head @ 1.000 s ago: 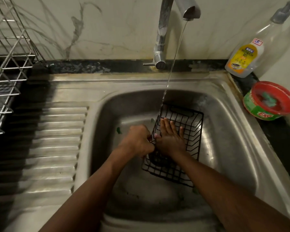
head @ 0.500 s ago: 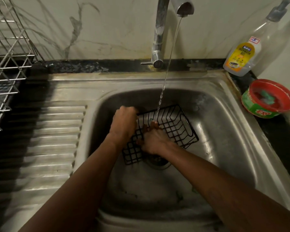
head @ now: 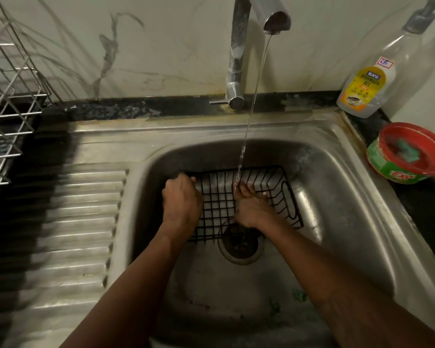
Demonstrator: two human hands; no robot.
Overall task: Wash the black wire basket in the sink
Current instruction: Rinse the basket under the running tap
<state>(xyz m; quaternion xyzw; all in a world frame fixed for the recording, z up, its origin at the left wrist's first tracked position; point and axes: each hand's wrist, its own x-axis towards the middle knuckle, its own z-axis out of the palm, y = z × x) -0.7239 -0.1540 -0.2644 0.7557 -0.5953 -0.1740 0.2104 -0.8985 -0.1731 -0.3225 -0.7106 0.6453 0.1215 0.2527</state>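
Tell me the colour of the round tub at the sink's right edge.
The tub has a red rim and a green side; best in the head view.

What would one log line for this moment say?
left hand grips black wire basket | right hand flat on its mesh | tap running

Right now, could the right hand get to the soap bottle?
Probably yes. The right hand rests open in the black wire basket, and nothing stands between it and the soap bottle on the counter corner.

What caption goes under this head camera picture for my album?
Left hand grips a black wire basket, right hand rests on its wires, under the tap's thin stream in a steel sink.
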